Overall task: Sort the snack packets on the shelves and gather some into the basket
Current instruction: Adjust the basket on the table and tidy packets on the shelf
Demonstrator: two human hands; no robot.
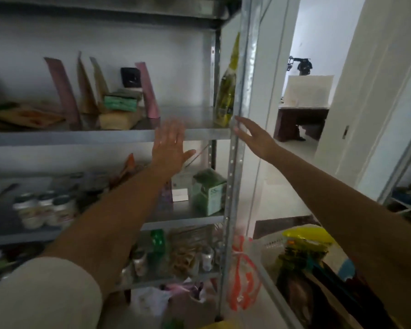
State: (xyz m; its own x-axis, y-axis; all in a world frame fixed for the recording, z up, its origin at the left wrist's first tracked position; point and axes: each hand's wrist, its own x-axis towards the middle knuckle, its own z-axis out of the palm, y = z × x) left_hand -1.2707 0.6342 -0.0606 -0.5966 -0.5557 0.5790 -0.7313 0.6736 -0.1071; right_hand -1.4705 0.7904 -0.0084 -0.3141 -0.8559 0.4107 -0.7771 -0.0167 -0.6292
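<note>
**Both hands empty at the upper shelf**

The left hand (170,141) is raised in front of the grey metal shelf board's (207,134) front lip, palm toward it, fingers straight and spread, holding nothing. The right hand (253,136) reaches in from the right with its fingers stretched out and nothing in them. Its fingertips are at the perforated steel upright post (235,167), but I cannot tell whether they touch it.

Just behind that post, a tall yellow-green snack packet (227,91) stands upright at the right end of the board. Further left on the same board, a pink pouch (148,91) leans beside a flat green packet (120,102), which is stacked on a pale yellow packet (116,121). Brown pouches (86,89) and a mauve pouch (62,89) stand tilted.

One shelf down are a green carton (209,193) and white-bodied jars (45,210). At lower right, a bright yellow packet (306,235) lies on top of other blurred packets.
</note>
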